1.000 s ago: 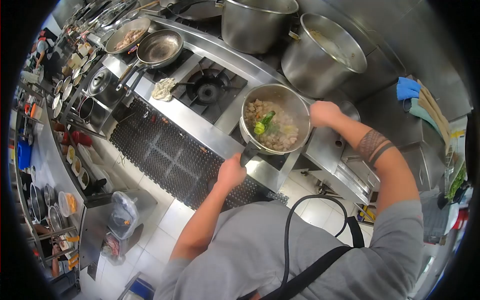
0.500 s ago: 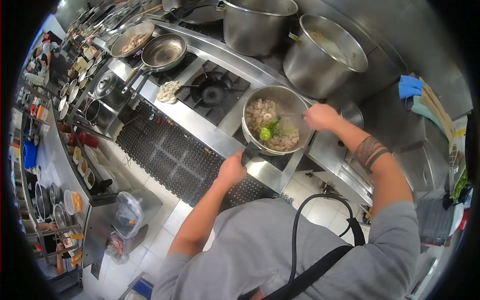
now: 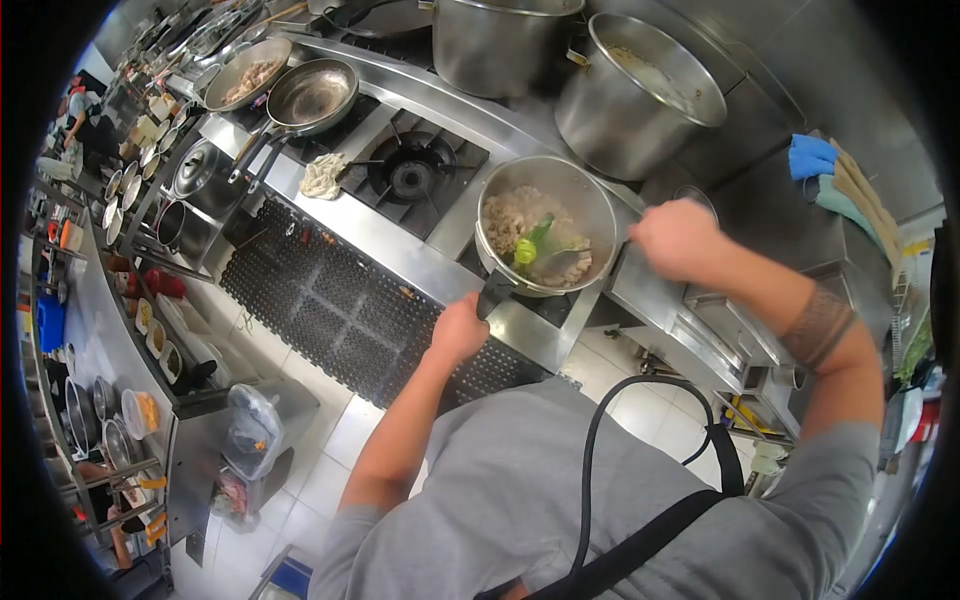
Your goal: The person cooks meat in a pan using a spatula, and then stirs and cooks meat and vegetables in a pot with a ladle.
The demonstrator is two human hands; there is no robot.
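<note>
From my end, head view only, both hands in sight. Left hand (image 3: pixel 460 328): fingers wrapped round the black handle (image 3: pixel 495 294), clamped on it. The pot (image 3: pixel 598 195) sits just ahead and to the right of that hand, over the front of the range (image 3: pixel 525 335); whether its base touches the grate I can't tell from this angle.

Right hand (image 3: pixel 680 240): curled into a fist just beyond the pot's right rim, apparently closed on a thin tool (image 3: pixel 630 233), of which only a sliver shows clearly at the knuckles. Motion blurs the rest, so I can't make out its shape.

Between the two hands, inside the pot: pale brown chunks (image 3: pixel 508 215) over the bottom, a bright green vegetable (image 3: pixel 534 240) lying on them.

Ahead and left of the left hand I note a bare burner (image 3: pixel 408 172), then a crumpled cloth (image 3: pixel 322 176), and farther off a pan (image 3: pixel 312 95) with its handle angled back toward my side. Left of the same hand, down on the floor, a black mat (image 3: pixel 330 290).

Ahead of the right hand, a tall stockpot (image 3: pixel 625 120) with cloudy contents. Well to its right, blue, teal and tan cloths (image 3: pixel 855 195) hang over an edge.
</note>
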